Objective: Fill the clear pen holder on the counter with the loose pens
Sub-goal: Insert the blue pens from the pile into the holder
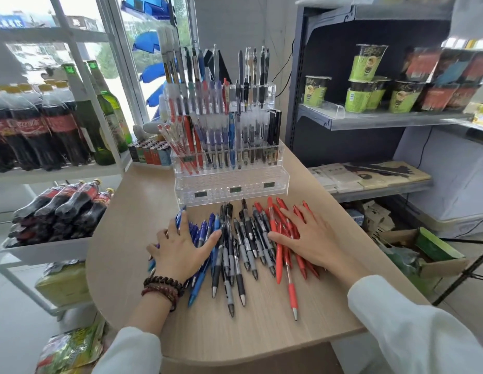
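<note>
A tiered clear pen holder (232, 188) stands at the back of the wooden counter (262, 327). Its upper tiers hold several pens; its lowest front row shows bare holes. Loose pens lie in a spread in front of it: blue pens (201, 276) at the left, black pens (244, 245) in the middle, red pens (287, 261) at the right. My left hand (179, 251) rests flat on the blue pens, fingers spread. My right hand (309, 238) lies flat on the red pens, fingers straight.
A white rack with cola bottles (32, 130) and green glass bottles (100, 122) stands left. A box of lighters (151, 153) sits beside the holder. Dark shelving with green noodle cups (367, 79) stands right. A cardboard box (426, 255) lies on the floor at right.
</note>
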